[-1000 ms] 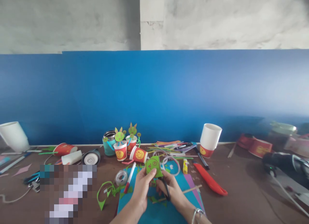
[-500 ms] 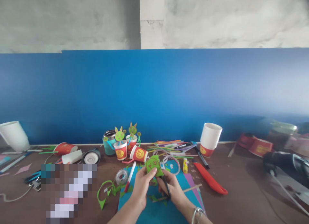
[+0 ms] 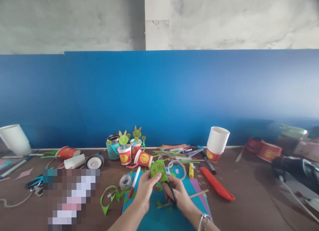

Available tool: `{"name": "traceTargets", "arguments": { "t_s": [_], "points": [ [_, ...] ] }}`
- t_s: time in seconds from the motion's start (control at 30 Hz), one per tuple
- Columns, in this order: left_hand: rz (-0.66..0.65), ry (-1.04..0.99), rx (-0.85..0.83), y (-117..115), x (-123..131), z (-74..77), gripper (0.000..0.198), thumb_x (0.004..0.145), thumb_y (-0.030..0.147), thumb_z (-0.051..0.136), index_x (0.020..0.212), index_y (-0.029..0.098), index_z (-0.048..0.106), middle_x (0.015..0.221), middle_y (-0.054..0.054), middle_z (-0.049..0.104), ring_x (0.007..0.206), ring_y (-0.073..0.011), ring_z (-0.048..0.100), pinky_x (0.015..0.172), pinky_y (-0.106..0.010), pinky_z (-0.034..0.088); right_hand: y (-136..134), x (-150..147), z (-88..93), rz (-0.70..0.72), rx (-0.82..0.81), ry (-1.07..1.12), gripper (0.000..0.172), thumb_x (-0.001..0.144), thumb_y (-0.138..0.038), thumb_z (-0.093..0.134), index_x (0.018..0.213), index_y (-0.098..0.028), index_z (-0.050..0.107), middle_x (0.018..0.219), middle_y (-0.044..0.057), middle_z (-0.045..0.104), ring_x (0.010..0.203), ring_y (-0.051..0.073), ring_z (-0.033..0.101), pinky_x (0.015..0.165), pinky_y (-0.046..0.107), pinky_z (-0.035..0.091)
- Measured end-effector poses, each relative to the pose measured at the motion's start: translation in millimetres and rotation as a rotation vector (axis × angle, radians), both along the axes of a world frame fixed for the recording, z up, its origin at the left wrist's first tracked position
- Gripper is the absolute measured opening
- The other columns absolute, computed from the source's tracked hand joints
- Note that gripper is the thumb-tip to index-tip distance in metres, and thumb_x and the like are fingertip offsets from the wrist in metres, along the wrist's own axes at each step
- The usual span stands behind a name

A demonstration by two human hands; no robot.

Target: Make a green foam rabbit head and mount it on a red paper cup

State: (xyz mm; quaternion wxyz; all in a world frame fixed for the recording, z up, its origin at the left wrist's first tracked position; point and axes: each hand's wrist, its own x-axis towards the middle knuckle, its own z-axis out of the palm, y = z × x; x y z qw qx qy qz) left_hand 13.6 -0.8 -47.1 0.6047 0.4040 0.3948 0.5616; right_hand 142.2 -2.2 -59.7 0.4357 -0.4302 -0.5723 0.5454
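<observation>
Between thumb and fingers, my left hand (image 3: 146,188) pinches a piece of green paper (image 3: 156,169) with a round face drawn on it. My right hand (image 3: 178,191) grips black-handled scissors (image 3: 171,192), held against the paper's lower right side; the blades are mostly hidden. Both hands are above a blue sheet (image 3: 159,221), where green scraps (image 3: 159,203) and a thin wooden stick (image 3: 199,193) lie. Left of my left hand are a tape roll (image 3: 125,182), a red-and-white marker (image 3: 134,182) and curled green offcuts (image 3: 106,199).
Paper cups with green animal figures (image 3: 124,154) stand at the back beside a teal jar (image 3: 112,151); another cup (image 3: 143,158) lies tipped. Coloured strips (image 3: 174,151), a glue stick (image 3: 191,171), stacked cups (image 3: 217,141) and a red-sheathed tool (image 3: 216,184) lie to the right.
My left hand and forearm have shifted very slightly left, with the green paper turned a little. The right hand keeps its grip on the scissors at nearly the same spot.
</observation>
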Motion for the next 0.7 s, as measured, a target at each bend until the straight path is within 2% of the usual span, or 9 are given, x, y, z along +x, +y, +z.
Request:
{"name": "traceTargets", "arguments": {
  "t_s": [0.17, 0.4, 0.7],
  "points": [
    [-0.052, -0.004, 0.004, 3, -5, -1.2, 0.033, 0.065, 0.041, 0.072, 0.081, 0.012, 0.066, 0.07, -0.005, 0.067, 0.058, -0.0171, 0.059, 0.051, -0.025, 0.042, 0, -1, 1.1, -0.023, -0.028, -0.008, 0.025, 0.067, -0.038, 0.066, 0.071, -0.016, 0.055, 0.038, -0.008, 0.048, 0.03, 0.004, 0.035, 0.032, 0.016, 0.028],
    [-0.084, 0.02, -0.001, 7, -10, 2.1, 0.031, 0.063, 0.036, 0.073, 0.081, 0.012, 0.067, 0.067, -0.004, 0.067, 0.059, -0.0163, 0.057, 0.054, -0.025, 0.042, -1, 1, 0.5, -0.01, -0.04, 0.004, 0.03, 0.065, -0.039, 0.07, 0.076, -0.016, 0.056, 0.041, -0.007, 0.05, 0.034, 0.005, 0.038, 0.034, 0.016, 0.029],
    [-0.086, 0.08, -0.001, 11, -16, 2.1, 0.028, 0.06, 0.036, 0.075, 0.073, 0.012, 0.068, 0.06, -0.001, 0.063, 0.052, -0.0113, 0.048, 0.05, -0.022, 0.034, 0, 0, 1.6, -0.017, -0.019, -0.022, 0.03, 0.065, -0.043, 0.069, 0.068, -0.017, 0.054, 0.038, -0.008, 0.047, 0.031, 0.005, 0.035, 0.033, 0.017, 0.026]
  ]
}}
